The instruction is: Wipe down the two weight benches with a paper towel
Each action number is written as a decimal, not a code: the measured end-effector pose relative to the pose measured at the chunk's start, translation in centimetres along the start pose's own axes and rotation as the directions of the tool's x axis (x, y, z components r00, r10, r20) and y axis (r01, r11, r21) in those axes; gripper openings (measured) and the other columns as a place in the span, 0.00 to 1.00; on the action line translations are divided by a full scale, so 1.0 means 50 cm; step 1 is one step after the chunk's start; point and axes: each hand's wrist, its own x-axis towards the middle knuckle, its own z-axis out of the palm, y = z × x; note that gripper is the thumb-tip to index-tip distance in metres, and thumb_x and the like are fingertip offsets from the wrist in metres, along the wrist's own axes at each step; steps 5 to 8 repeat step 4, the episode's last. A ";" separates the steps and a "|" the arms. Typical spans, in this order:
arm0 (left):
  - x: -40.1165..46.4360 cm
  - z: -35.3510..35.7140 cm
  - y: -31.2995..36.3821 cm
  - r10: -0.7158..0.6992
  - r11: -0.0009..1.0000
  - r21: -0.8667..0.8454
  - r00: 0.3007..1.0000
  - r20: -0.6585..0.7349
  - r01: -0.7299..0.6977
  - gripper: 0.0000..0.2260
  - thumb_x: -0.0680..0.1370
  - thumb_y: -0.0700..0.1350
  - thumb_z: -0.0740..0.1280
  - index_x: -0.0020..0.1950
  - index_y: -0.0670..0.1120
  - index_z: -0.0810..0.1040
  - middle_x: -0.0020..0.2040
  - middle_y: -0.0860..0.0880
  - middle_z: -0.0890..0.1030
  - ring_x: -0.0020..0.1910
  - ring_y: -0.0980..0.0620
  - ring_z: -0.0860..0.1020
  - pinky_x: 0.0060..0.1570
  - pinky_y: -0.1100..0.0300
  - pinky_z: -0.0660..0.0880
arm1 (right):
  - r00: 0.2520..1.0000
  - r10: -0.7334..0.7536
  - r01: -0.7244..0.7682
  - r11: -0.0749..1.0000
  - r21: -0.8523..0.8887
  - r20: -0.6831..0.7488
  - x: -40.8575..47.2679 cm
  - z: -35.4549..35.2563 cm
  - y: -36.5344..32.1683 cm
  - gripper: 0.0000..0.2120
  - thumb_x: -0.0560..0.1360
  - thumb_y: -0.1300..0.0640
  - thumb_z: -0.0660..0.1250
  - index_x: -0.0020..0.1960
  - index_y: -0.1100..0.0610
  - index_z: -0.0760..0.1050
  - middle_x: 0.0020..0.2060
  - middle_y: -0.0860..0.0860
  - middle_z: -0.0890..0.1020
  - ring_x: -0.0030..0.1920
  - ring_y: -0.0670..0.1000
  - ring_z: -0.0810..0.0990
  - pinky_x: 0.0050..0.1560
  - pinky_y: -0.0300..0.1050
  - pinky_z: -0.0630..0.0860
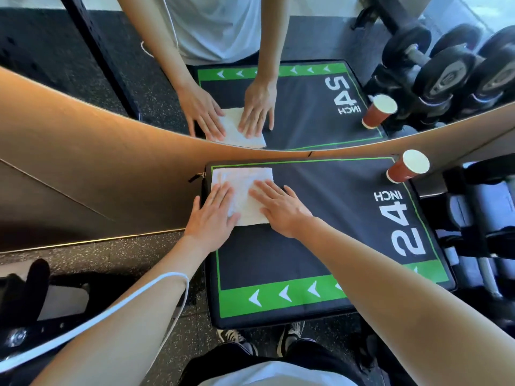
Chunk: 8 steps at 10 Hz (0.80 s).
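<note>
Both hands lie flat with straight fingers on a white paper towel (242, 196), the left hand (213, 215) pressing its left part and the right hand (280, 208) its right part. The towel sits spread at the far left corner of a black padded worktop (320, 240) edged in green and printed "24 INCH", close against a mirror (278, 79) that reflects it. A red paper cup (407, 166) stands at the far right corner, well apart from the towel
</note>
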 end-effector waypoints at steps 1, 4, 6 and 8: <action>0.001 -0.007 0.004 -0.008 1.000 0.016 0.999 0.031 0.008 0.32 0.86 0.60 0.50 0.86 0.50 0.43 0.86 0.55 0.40 0.85 0.53 0.39 0.81 0.34 0.48 | 1.000 0.002 -0.002 1.000 -0.017 0.004 0.002 -0.007 -0.006 0.29 0.87 0.54 0.53 0.85 0.43 0.47 0.85 0.43 0.45 0.84 0.50 0.43 0.82 0.62 0.46; -0.125 -0.030 0.018 -0.256 0.964 -0.109 0.960 -0.113 0.244 0.33 0.85 0.63 0.51 0.86 0.51 0.49 0.87 0.52 0.47 0.86 0.47 0.46 0.79 0.32 0.53 | 0.998 -0.028 0.026 0.999 -0.043 -0.056 -0.027 -0.034 -0.088 0.28 0.87 0.47 0.54 0.85 0.46 0.49 0.85 0.47 0.48 0.84 0.55 0.45 0.82 0.64 0.47; -0.125 -0.030 0.018 -0.256 0.964 -0.109 0.960 -0.113 0.244 0.33 0.85 0.63 0.51 0.86 0.51 0.49 0.87 0.52 0.47 0.86 0.47 0.46 0.79 0.32 0.53 | 0.998 -0.028 0.026 0.999 -0.043 -0.056 -0.027 -0.034 -0.088 0.28 0.87 0.47 0.54 0.85 0.46 0.49 0.85 0.47 0.48 0.84 0.55 0.45 0.82 0.64 0.47; -0.125 -0.030 0.018 -0.256 0.964 -0.109 0.960 -0.113 0.244 0.33 0.85 0.63 0.51 0.86 0.51 0.49 0.87 0.52 0.47 0.86 0.47 0.46 0.79 0.32 0.53 | 0.998 -0.028 0.026 0.999 -0.043 -0.056 -0.027 -0.034 -0.088 0.28 0.87 0.47 0.54 0.85 0.46 0.49 0.85 0.47 0.48 0.84 0.55 0.45 0.82 0.64 0.47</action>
